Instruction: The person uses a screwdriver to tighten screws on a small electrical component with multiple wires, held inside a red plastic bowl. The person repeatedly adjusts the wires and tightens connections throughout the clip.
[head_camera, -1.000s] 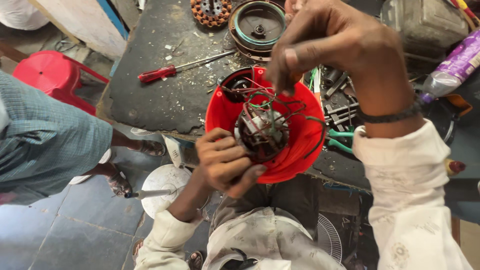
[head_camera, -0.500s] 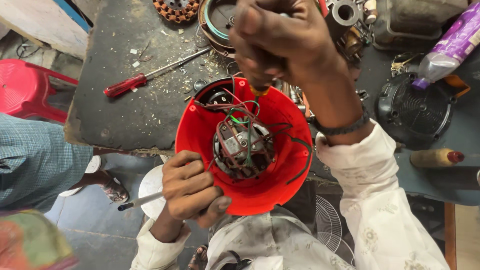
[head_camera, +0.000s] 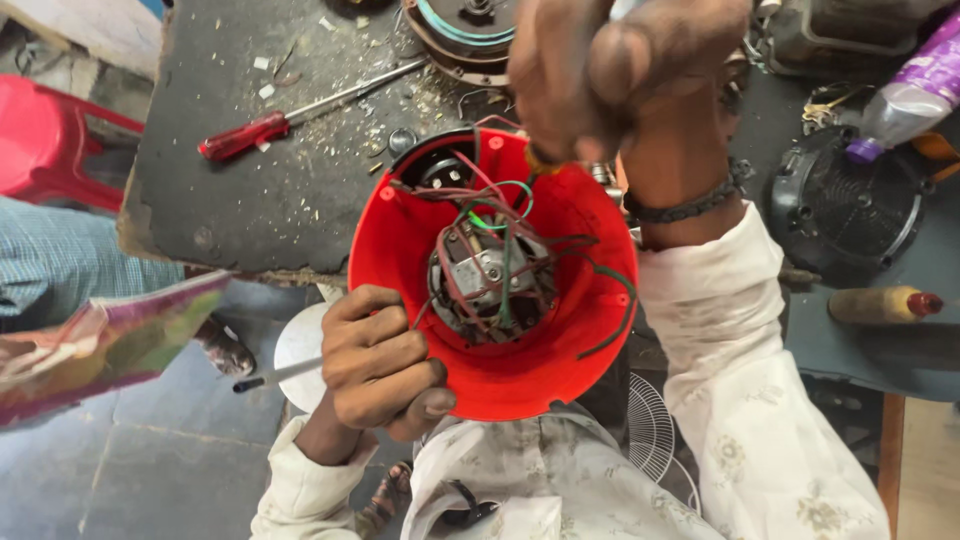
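The left hand (head_camera: 385, 365) was curled around the rim of a smooth red plastic housing (head_camera: 520, 375), gripping it above the lap. The right hand (head_camera: 610, 75), blurred, was pinched on a yellowish tool handle (head_camera: 545, 160) over the housing. Inside sat a metal motor (head_camera: 490, 280) tangled in thin wires (head_camera: 505, 205). A red-handled screwdriver (head_camera: 300, 115) lay on the gritty dark table (head_camera: 250, 200)

A motor (head_camera: 490, 280) is seated inside the housing (head_camera: 500, 370), which is held at its near-left rim by the left hand (head_camera: 385, 360). The right hand (head_camera: 620, 70) is raised above its far rim. On the surface (head_camera: 250, 190) behind, a screwdriver (head_camera: 300, 110) lies to the left; a bottle (head_camera: 910, 95) lies far right.
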